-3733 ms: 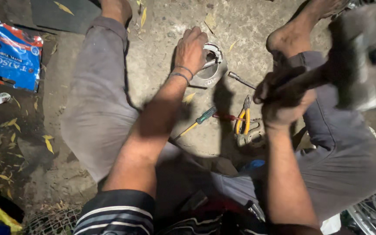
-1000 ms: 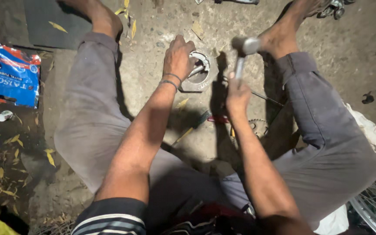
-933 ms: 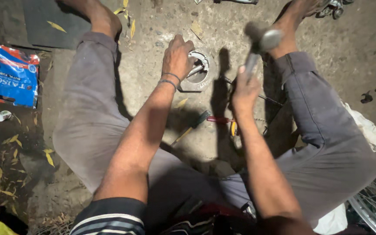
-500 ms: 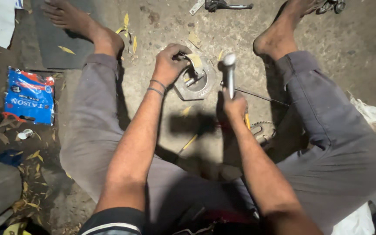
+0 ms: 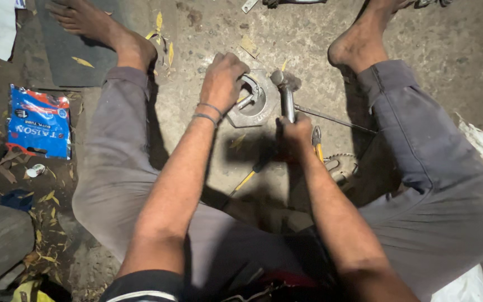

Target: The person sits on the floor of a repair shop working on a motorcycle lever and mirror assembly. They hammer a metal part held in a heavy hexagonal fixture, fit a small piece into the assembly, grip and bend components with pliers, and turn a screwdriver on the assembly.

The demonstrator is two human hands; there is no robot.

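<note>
While person sits on ground, legs spread, work lies between feet. Far left: blue packet [image 5: 39,121] on dirt, well apart. Left hand [image 5: 223,81] curled over metal ring [image 5: 254,104], fingers closed on small part inside, likely steadying it for blow. Right hand [image 5: 296,130] wrapped tight round hammer [image 5: 284,92] handle, head just beside ring's right edge. Thin rod [image 5: 334,119] runs right from hammer. Pliers [image 5: 317,142] near right wrist, within reach.

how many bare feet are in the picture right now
2: one bare foot at the upper left beside the dark mat, the other foot at the upper right.
</note>
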